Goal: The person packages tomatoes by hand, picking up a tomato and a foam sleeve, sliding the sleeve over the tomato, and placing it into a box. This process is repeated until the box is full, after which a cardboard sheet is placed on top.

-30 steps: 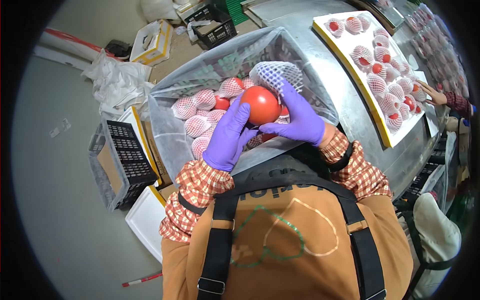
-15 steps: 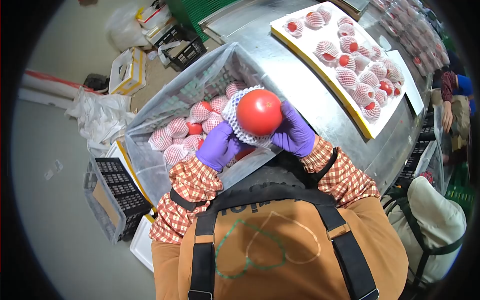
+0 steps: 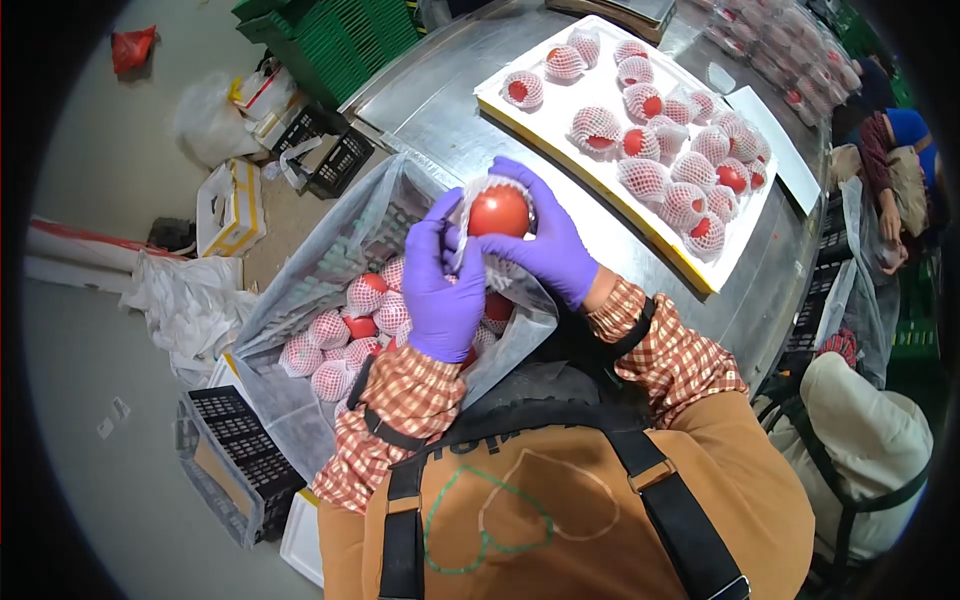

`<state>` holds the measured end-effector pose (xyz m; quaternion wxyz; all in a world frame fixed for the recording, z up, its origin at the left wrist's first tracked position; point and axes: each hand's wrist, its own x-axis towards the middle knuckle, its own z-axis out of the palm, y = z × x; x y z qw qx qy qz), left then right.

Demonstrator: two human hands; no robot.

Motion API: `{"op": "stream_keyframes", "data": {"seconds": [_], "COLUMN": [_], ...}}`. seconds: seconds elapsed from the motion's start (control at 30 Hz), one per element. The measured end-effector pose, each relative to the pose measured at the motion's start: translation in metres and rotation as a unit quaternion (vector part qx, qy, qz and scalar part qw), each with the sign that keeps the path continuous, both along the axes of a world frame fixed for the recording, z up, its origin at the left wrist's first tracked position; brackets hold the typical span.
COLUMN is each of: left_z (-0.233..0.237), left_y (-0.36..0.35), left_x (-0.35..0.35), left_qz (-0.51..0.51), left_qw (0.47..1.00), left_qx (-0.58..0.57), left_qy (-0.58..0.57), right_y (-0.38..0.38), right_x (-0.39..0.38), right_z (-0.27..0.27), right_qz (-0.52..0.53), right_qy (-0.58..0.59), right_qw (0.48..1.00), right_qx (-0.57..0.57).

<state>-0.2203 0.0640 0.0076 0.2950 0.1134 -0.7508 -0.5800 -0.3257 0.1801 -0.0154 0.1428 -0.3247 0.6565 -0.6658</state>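
Note:
Between my two purple-gloved hands is a red tomato (image 3: pixel 499 211) partly wrapped in a white foam net. My left hand (image 3: pixel 440 290) grips it from the left, fingers pointing up along the net. My right hand (image 3: pixel 548 245) curls round its right side, with the fingers over the top. Both hands are above the near right corner of a crate lined with grey plastic (image 3: pixel 262 318). Inside the crate lie several netted tomatoes (image 3: pixel 328 330), some showing bare red skin; my left hand and forearm hide part of them.
A white foam tray with a yellow side (image 3: pixel 560 123) bears several netted tomatoes on the metal table (image 3: pixel 425 100). Green crates (image 3: pixel 340 45) stand at the back. A black crate (image 3: pixel 240 425) is at the left. At the far right is another person's hand (image 3: pixel 890 222).
The foam net now covers more of the tomato. My left hand has risen to its side, and my right fingers have moved over its top. The view has shifted.

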Motion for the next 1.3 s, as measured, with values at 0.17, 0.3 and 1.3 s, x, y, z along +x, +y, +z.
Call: {"op": "stream_keyframes", "data": {"seconds": [0.17,0.3,1.3], "left_z": [-0.018,-0.069,-0.059], "left_y": [-0.011,-0.059,-0.059], "left_x": [-0.008,0.031,0.076], "left_qz": [-0.100,-0.105,-0.028], "left_qw": [0.981,0.979,0.959], "left_qx": [0.159,0.043,-0.218], "left_qy": [-0.038,-0.167,-0.178], "right_y": [-0.019,-0.007,-0.020], "right_x": [-0.075,-0.172,0.084], "right_z": [-0.034,-0.052,-0.021], "right_qz": [-0.082,-0.203,0.023], "right_qy": [-0.054,0.169,-0.001], "right_qw": [0.993,0.961,0.989], "right_qx": [-0.072,0.077,0.146]}}
